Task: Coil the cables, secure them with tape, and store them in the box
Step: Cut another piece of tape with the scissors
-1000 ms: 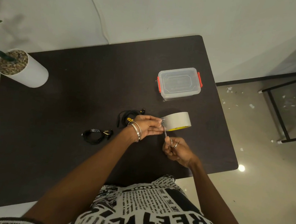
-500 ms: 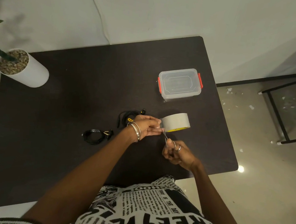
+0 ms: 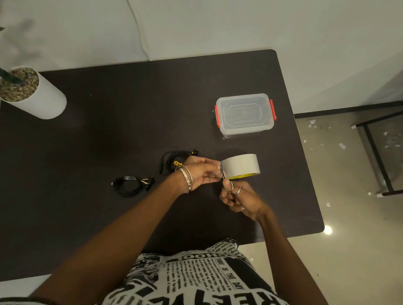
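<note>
**Scissors close in on the tape**

At nine o'clock a taped black cable coil [image 3: 130, 186] lies finished; a second cable coil [image 3: 173, 160] waits behind the left hand [image 3: 199, 173], pinching clear tape off the matte grey roll [image 3: 241, 167]. The right hand [image 3: 239, 199], fingers through thin steel scissors [image 3: 225, 179], has drawn nearer: a cut looks imminent. The lidded translucent box [image 3: 244, 114] sits at one o'clock.

We have one view only, from a wide-angle camera on the person's head, looking steeply down and forward. The dark worktop [image 3: 93, 191] fills most of it, curving at the edges. The hands [image 3: 200, 174] sit near the centre, fairly close below us, the person's shirt [image 3: 206, 293] along the bottom edge, wall and floor [image 3: 359, 241] beyond.
</note>
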